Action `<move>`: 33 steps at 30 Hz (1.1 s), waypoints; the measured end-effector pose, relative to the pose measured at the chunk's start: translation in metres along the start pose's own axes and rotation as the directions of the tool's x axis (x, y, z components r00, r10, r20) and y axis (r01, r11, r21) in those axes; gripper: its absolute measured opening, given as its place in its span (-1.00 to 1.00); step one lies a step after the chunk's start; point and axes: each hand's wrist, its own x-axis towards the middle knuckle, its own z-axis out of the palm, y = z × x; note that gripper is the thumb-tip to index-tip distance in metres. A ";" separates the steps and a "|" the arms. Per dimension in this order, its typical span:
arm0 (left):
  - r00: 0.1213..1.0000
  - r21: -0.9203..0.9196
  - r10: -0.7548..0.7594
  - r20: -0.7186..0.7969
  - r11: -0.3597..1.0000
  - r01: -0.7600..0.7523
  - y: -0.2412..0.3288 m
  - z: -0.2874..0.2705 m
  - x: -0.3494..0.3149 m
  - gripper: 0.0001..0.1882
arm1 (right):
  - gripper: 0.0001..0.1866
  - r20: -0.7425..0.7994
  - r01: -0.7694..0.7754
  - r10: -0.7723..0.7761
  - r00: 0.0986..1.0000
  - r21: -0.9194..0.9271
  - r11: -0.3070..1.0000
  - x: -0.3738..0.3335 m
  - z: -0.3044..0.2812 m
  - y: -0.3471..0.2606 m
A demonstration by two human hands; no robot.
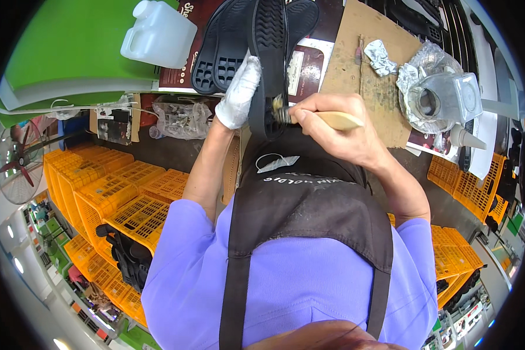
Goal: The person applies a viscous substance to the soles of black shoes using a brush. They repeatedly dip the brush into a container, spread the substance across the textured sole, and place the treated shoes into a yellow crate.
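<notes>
Black shoe sole [268,64], one: far centre, gripped along its left edge by the gloved left hand [241,93]. Brush [345,121], pale-handled: clasped in the bare right hand [339,131], bristles at the sole's near part. White jug [163,35]: far left. Cardboard sheet [347,76]: right.
</notes>
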 end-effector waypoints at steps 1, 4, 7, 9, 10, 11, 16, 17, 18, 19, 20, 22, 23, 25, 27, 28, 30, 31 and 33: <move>1.000 0.063 0.021 0.019 0.998 -0.022 0.002 0.001 -0.001 -0.49 | -0.79 0.074 -0.131 0.127 0.989 0.049 0.990 0.000 -0.003 -0.004; 0.994 0.205 0.078 0.071 0.975 -0.091 0.013 0.011 -0.003 -0.47 | -0.74 0.228 -0.322 0.271 0.935 0.224 0.920 0.015 -0.015 -0.007; 0.993 0.159 0.078 0.093 0.983 -0.092 0.005 0.010 -0.004 -0.47 | -0.73 0.110 -0.335 0.319 0.941 0.215 0.917 0.033 -0.028 0.002; 0.988 0.205 0.127 0.091 0.968 -0.144 0.004 0.012 -0.005 -0.46 | -0.70 0.017 -0.243 0.246 0.969 0.233 0.942 0.045 -0.036 0.014; 0.992 0.190 0.099 0.077 0.975 -0.112 0.000 0.008 -0.007 -0.46 | -0.71 -0.026 -0.210 0.221 0.975 0.226 0.951 0.050 -0.041 0.019; 0.995 0.175 0.070 0.064 0.981 -0.080 -0.006 0.003 -0.010 -0.46 | -0.72 -0.075 -0.171 0.190 0.979 0.206 0.963 0.056 -0.044 0.020; 0.994 -0.008 0.049 0.101 0.999 -0.049 0.002 0.017 -0.017 -0.48 | -0.74 -0.291 -0.007 0.020 0.956 0.047 0.999 0.079 -0.057 0.024; 0.989 -0.088 0.023 0.143 0.996 -0.011 -0.006 0.010 -0.019 -0.46 | -0.80 -0.294 0.024 -0.016 0.956 0.022 0.999 0.081 -0.059 0.023; 0.986 -0.232 -0.024 0.165 0.971 0.063 -0.010 0.009 -0.022 -0.45 | -0.82 -0.312 0.131 -0.146 0.939 -0.070 0.989 0.081 -0.058 0.025; 0.979 -0.367 -0.061 0.195 0.921 0.131 -0.012 0.010 -0.025 -0.44 | -0.84 -0.318 0.238 -0.282 0.905 -0.168 0.956 0.082 -0.056 0.033; 0.969 -0.484 -0.090 0.232 0.853 0.195 -0.012 0.010 -0.026 -0.43 | -0.86 -0.311 0.347 -0.420 0.853 -0.264 0.900 0.086 -0.056 0.037; 0.966 -0.518 -0.196 0.169 0.816 0.256 -0.013 0.009 -0.024 -0.25 | -0.83 -0.096 0.544 -0.630 0.770 -0.418 0.728 0.081 -0.055 0.037; 0.961 -0.564 -0.194 0.197 0.779 0.273 -0.009 0.009 -0.025 -0.25 | -0.78 0.017 0.473 -0.509 0.861 -0.398 0.786 0.069 -0.051 0.031; 0.960 -0.703 -0.133 0.247 0.657 0.272 0.002 0.011 -0.019 -0.26 | -0.74 0.138 0.543 -0.528 0.838 -0.312 0.780 0.055 -0.039 0.027; 0.980 -0.763 -0.191 0.050 0.626 0.161 0.009 0.016 -0.013 -0.30 | -0.74 0.309 0.590 -0.519 0.797 -0.211 0.779 0.039 -0.030 0.014; 0.976 -0.753 -0.214 -0.026 0.647 0.122 0.011 0.015 -0.009 -0.32 | -0.74 0.375 0.610 -0.521 0.767 -0.173 0.773 0.030 -0.027 0.008; 0.989 -0.624 -0.148 0.004 0.773 0.118 0.006 0.006 -0.004 -0.34 | -0.73 0.459 0.582 -0.516 0.723 -0.003 0.813 0.022 -0.026 0.002; 0.989 -0.659 -0.141 0.050 0.739 0.138 0.006 0.008 -0.002 -0.35 | -0.75 0.508 0.569 -0.494 0.705 0.010 0.822 0.019 -0.027 0.001; 0.965 -0.751 -0.262 -0.011 0.640 0.165 0.018 0.026 0.000 -0.34 | -0.77 0.473 0.569 -0.526 0.707 0.061 0.820 0.021 -0.032 0.003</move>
